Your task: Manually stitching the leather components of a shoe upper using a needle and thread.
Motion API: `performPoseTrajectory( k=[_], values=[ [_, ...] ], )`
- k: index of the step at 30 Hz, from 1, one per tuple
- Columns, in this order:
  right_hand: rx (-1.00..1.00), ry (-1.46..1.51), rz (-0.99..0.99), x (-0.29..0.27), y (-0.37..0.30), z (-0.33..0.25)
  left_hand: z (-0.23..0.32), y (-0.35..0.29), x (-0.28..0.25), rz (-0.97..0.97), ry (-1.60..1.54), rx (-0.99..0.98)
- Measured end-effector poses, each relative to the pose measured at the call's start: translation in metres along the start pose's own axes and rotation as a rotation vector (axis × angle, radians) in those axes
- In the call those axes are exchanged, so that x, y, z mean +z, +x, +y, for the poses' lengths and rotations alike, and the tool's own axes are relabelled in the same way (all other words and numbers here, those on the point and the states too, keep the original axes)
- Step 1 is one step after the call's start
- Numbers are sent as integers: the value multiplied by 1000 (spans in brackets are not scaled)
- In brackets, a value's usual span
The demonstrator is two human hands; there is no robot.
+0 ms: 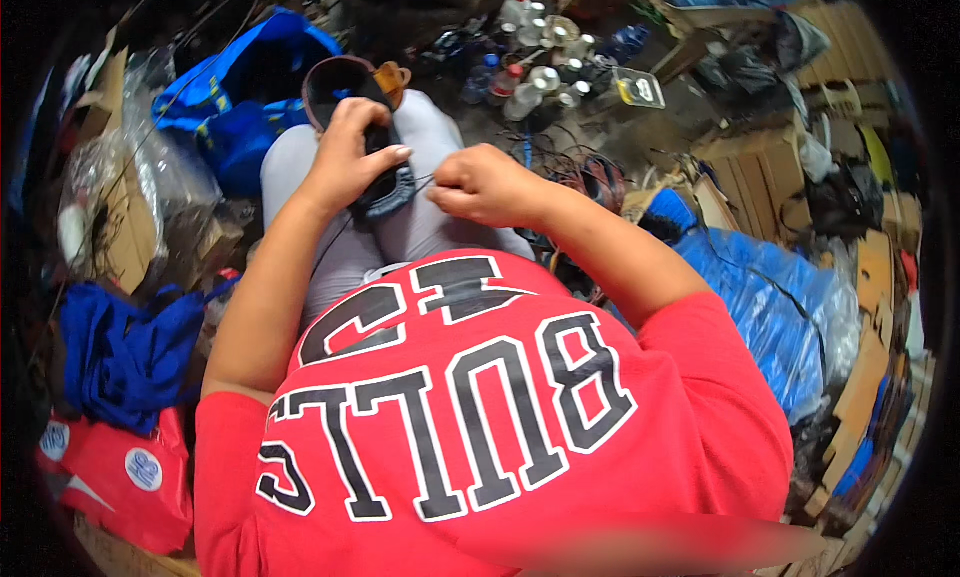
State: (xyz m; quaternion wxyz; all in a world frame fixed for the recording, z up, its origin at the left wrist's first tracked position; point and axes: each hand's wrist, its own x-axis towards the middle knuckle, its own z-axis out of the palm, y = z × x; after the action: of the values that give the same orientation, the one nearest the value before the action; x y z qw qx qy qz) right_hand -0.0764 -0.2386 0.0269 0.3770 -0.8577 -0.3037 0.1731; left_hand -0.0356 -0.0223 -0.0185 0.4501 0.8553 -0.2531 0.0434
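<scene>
Closest to the camera is the red shirt (490, 387), just one, filling the bottom of the head view. Past it, the grey trousers (290, 167) make a lap, and that's where the shoe (390, 192) sits: a dark one, or at least it looks like one, lying lengthwise across the thighs. My guess is the lap doubles as a bench, so it's close and easy to steady. The left hand (352, 152) grips it from above, fingers over the far side and thumb on the near side, probably so it can't roll. The right hand (485, 185) is curled closed just beside it; can't tell if it's pinching something thin like thread.

Counts: two hands, one shoe, one blue bag (215, 92) left of the knees, one blue cloth (130, 352), one red bag (125, 502) with two round marks. Bottles (523, 102) ahead: about a dozen, bunched upright, maybe to save floor space, but they overlap too much for an exact number. One clear tub (640, 87) beside them.
</scene>
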Motion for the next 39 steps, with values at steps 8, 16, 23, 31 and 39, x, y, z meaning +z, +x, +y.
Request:
performPoseTrajectory(
  k=[8, 16, 23, 31, 39],
  values=[
    [53, 262, 142, -31, -16, -11, -10, 15, -40, -339, -58, -30],
    [16, -25, 65, -15, 14, -10, -6, 20, -44, -461, -224, -157],
    [51, -161, 59, -16, 20, -18, -6, 17, -48, -524, -227, -157],
    [29, -205, 52, -15, 25, -19, -4, 20, -47, -560, -258, -198],
    [-30, -139, -83, -21, 40, -11, -6, 21, -46, -572, -171, -121]
  ],
)
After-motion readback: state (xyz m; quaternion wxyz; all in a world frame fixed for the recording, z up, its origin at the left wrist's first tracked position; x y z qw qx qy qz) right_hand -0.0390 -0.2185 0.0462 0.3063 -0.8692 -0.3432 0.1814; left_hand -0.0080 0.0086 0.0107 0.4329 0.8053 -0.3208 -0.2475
